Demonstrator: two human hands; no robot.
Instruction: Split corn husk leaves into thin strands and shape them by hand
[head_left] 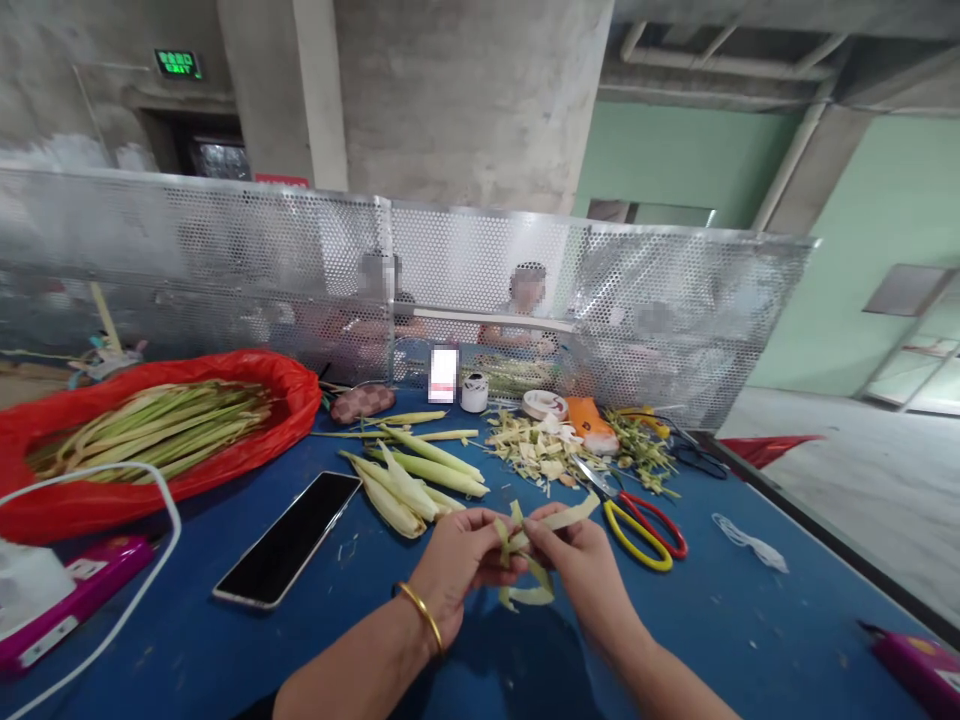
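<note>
My left hand [459, 562] and my right hand [576, 558] meet above the blue table [735, 620], both pinched on folded pale green leaf strips [529, 548]. One strip sticks out to the right over the right hand, and another loop hangs below the fingers. A gold bangle sits on my left wrist. A small pile of rolled leaf pieces [416, 472] lies just beyond my hands.
A red bag of long green leaves [154, 425] sits at the left. A black phone [289, 538] lies left of my hands, red and yellow scissors [637, 518] to the right. Leaf scraps [544, 445], tape rolls and a perforated metal screen [480, 290] stand behind, with people beyond it.
</note>
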